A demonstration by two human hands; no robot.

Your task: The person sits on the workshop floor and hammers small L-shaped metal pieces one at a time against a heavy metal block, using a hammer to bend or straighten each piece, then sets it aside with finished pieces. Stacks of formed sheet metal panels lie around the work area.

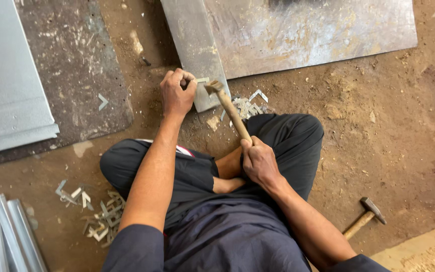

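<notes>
I sit cross-legged on a dirt floor. My left hand [176,91] is closed around a small chisel-like tool set on the near corner of a long metal sheet strip [191,45]. My right hand [259,161] grips the wooden handle of a hammer [227,106]. The hammer's head rests right beside my left fist, at the top of the tool. Small cut metal scraps [247,106] lie just past the hammer.
A large worn metal plate [318,30] lies ahead. A grey sheet [6,85] rests on a dark mat [76,70] at left. Folded metal channels [6,236] sit at bottom left, a pile of offcuts [96,216] nearby. A second hammer [363,216] lies at right.
</notes>
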